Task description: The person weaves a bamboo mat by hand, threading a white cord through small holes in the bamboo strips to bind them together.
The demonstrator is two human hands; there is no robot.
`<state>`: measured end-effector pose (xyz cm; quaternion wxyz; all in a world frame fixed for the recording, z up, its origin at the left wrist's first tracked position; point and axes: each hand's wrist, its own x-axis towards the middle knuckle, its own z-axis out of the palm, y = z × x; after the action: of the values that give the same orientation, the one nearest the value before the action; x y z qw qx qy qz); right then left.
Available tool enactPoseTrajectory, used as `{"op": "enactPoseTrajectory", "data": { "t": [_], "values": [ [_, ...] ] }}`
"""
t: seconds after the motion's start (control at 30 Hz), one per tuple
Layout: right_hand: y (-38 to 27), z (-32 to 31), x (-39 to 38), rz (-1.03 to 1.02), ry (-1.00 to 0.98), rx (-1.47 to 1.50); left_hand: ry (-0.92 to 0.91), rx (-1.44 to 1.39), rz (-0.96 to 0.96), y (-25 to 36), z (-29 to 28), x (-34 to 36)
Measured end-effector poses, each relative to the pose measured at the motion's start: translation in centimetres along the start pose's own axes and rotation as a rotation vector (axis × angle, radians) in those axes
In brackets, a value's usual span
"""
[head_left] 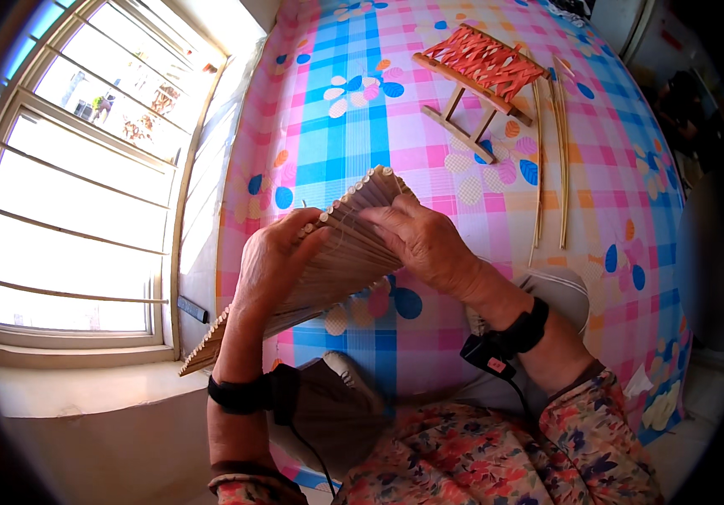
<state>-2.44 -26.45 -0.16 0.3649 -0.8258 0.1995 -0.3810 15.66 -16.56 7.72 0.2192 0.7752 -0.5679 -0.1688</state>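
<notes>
A mat of thin pale stalks (328,273), laid side by side with their round cut ends along the upper edge, is held up slanting in front of me. My left hand (271,257) is closed over the mat's upper edge, thumb on the face toward me and fingers at the far side. Near the mat's top right corner, my right hand (429,240) has its fingers closed on the stalks. A fine thread seems to run between the hands; whether the right fingers pinch it is too small to tell. The mat's far lower end (202,347) sticks out left of my forearm.
A checked, flowered sheet (328,50) spreads under everything. Beyond my right hand lies a wooden folding stool with red woven webbing (484,66). Several long thin sticks (562,168) lie beside it. A barred window (76,219) and a dark remote-like object (193,310) are at left.
</notes>
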Motion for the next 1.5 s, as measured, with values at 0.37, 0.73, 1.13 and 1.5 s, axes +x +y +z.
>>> {"op": "enactPoseTrajectory", "data": {
  "t": [0.37,0.73,1.13,1.5],
  "values": [
    [0.8,-0.1,-0.2,-0.058,-0.04,-0.051,0.031,0.017,-0.041,0.3,0.4,-0.1],
    [0.2,-0.4,0.0,-0.004,-0.092,0.016,0.041,0.027,-0.042,0.3,0.3,-0.2],
    [0.2,-0.4,0.0,-0.022,-0.107,0.022,0.068,0.047,0.004,0.1,0.6,-0.2],
    [-1.9,-2.2,-1.5,0.036,-0.192,0.004,0.19,0.279,0.13,1.9,2.5,-3.1]
  ]
}}
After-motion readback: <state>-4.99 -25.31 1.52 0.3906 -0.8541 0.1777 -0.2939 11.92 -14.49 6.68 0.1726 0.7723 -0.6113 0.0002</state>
